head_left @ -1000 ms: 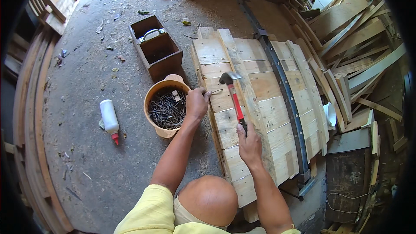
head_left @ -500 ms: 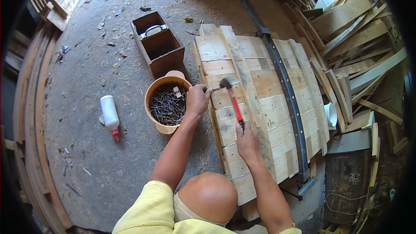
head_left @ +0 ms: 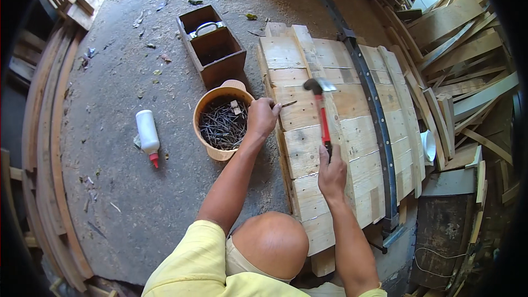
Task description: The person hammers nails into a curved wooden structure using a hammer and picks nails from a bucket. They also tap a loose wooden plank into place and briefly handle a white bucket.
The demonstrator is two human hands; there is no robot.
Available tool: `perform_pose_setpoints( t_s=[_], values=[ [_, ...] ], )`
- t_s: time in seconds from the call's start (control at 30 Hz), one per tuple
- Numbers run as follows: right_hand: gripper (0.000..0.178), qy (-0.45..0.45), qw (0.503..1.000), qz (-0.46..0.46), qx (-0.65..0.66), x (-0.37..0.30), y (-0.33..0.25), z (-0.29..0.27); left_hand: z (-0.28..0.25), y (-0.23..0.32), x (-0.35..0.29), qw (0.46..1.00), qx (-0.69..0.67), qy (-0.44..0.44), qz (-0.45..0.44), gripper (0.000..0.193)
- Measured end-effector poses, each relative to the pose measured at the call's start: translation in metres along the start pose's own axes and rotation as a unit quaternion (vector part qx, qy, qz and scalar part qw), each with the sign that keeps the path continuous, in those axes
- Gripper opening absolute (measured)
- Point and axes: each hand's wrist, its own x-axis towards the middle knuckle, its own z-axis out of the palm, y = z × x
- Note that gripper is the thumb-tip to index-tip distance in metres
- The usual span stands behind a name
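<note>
A dark nail [head_left: 289,103] points out to the right from my left hand [head_left: 263,117], pinched between thumb and fingers near the left edge of the wooden panel [head_left: 308,148]. My right hand [head_left: 333,174] grips the black end of a red-handled claw hammer [head_left: 323,115]. The hammer's head is raised over the panel, to the right of the nail and apart from it. Just left of my left hand stands an orange tub [head_left: 199,126] full of loose nails [head_left: 221,125], with small wood bits on top.
A dark wooden toolbox [head_left: 220,58] with a metal handle stands beyond the tub. Left of it lies a white bottle [head_left: 147,132] with a red cap. A long metal bar clamp [head_left: 369,93] crosses the panel. Scrap boards [head_left: 462,49] pile up at the right.
The hammer has moved right, away from my left hand, and the nail now shows clearly beyond my fingertips. The whole view has shifted slightly.
</note>
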Motion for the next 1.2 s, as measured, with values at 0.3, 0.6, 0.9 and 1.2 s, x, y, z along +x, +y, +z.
perform_pose_setpoints(
  t_s=[0.3, 0.6, 0.9, 1.2],
  values=[
    [0.037, 0.01, 1.0, -0.013, 0.013, 0.0, 0.034, 0.003, -0.001, -0.001, 0.003, 1.0, 0.016, -0.006, -0.014, 0.024],
    [0.044, 0.096, 0.98, 0.173, 0.033, -0.051, 0.128, -0.037, -0.102, -0.08, 0.014, 0.928, -0.363, 0.025, -0.073, 0.022],
    [0.044, 0.073, 0.98, 0.179, -0.038, -0.048, 0.125, -0.034, -0.089, -0.099, -0.013, 0.995, 0.072, -0.041, 0.05, 0.015],
    [0.042, 0.066, 0.982, 0.169, -0.061, -0.046, 0.112, -0.033, -0.097, -0.121, -0.002, 0.931, 0.326, -0.129, 0.102, 0.013]
  ],
)
